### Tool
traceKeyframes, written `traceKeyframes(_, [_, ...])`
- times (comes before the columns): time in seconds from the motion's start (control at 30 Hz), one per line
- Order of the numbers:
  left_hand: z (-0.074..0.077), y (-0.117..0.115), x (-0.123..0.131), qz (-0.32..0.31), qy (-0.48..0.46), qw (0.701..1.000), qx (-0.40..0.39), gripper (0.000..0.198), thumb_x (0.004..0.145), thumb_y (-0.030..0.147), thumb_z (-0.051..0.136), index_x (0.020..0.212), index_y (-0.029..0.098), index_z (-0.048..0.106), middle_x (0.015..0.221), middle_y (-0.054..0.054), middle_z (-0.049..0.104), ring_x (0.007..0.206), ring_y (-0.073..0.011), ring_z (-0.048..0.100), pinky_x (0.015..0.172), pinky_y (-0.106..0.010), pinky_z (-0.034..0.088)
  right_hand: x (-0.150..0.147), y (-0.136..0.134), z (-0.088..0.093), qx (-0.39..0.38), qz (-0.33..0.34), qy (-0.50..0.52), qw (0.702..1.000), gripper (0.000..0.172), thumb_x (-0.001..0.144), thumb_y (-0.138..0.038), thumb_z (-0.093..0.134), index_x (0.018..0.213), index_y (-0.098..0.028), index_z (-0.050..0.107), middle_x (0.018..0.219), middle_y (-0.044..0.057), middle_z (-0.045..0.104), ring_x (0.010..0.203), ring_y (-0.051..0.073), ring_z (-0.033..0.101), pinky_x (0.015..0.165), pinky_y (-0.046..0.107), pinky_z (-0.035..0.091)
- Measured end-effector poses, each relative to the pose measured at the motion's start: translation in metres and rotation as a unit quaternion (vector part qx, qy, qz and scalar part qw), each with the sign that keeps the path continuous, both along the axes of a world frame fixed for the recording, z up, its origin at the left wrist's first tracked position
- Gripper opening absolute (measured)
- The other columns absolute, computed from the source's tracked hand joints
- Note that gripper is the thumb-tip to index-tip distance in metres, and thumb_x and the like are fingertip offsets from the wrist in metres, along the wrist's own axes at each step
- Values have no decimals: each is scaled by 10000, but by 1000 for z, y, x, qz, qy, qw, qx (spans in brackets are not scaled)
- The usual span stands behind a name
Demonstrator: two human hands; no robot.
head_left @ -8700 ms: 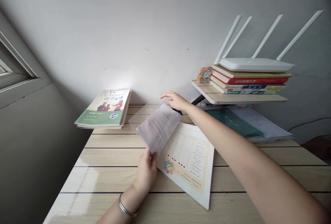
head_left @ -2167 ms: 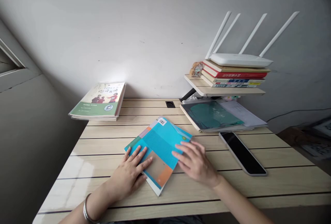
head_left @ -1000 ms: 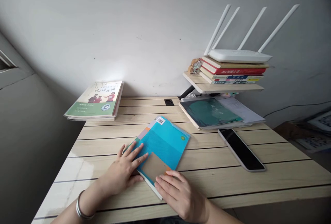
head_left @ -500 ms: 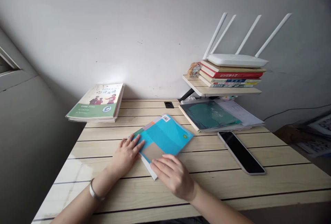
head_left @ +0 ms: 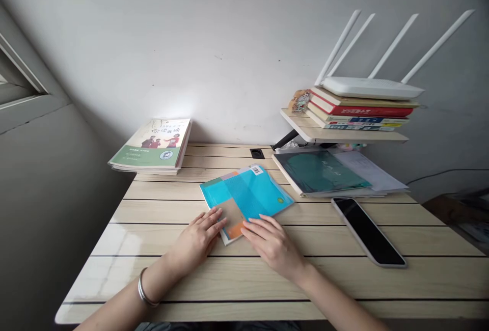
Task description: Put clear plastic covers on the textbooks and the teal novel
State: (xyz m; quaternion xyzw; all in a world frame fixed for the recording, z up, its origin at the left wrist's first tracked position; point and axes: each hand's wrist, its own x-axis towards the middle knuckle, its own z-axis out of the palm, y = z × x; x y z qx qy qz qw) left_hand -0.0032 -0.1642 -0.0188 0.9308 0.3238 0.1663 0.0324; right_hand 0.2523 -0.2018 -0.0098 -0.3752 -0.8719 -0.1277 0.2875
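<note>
A slim paperback book (head_left: 256, 192) with blue and teal covers is shown lying flat and at a slant near the middle of a slatted pale-wood bench (head_left: 328, 282), its barcode corner turned toward the wall. The left hand (head_left: 198, 242), a metal bangle (head_left: 143, 293) at the wrist, is laid open with the fingers spread, the fingertips resting on the tan panel of the cover. The right hand (head_left: 272, 247) is held open too, its fingers close together and lightly curved against the book's near edge. Neither hand is seen to grip; the book is only touched from above. It is judged light and somewhat flexible, and it may slide readily on the glossy bench, so a hold on both long edges would probably be safest. A black smartphone (head_left: 369, 231) is placed to the right, near a dark green folder (head_left: 321, 170). A thick green-and-cream book (head_left: 153, 145) is set at the far left, while a white router (head_left: 370, 88) is seen on a wall shelf (head_left: 305, 133).
</note>
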Motion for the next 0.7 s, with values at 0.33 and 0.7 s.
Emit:
traceKeyframes(0.33, [1, 24, 0, 49, -148, 988, -7, 362, 875, 112, 469, 1213, 192, 572, 1335, -122, 542, 1255, -226, 491, 992, -397, 481, -21, 1, 11, 30, 4, 26, 999, 245, 881, -154, 541, 1101, -162, 649, 1024, 81, 716, 976, 196, 637, 903, 387, 467])
traceKeyframes(0.7, [29, 79, 28, 195, -327, 924, -43, 97, 849, 193, 521, 819, 196, 613, 741, 0, 654, 702, -145, 592, 714, -272, 455, -37, 68, 118, 138, -1, 6, 990, 187, 884, -114, 520, 887, -194, 689, 783, 14, 729, 745, 136, 640, 835, 334, 421])
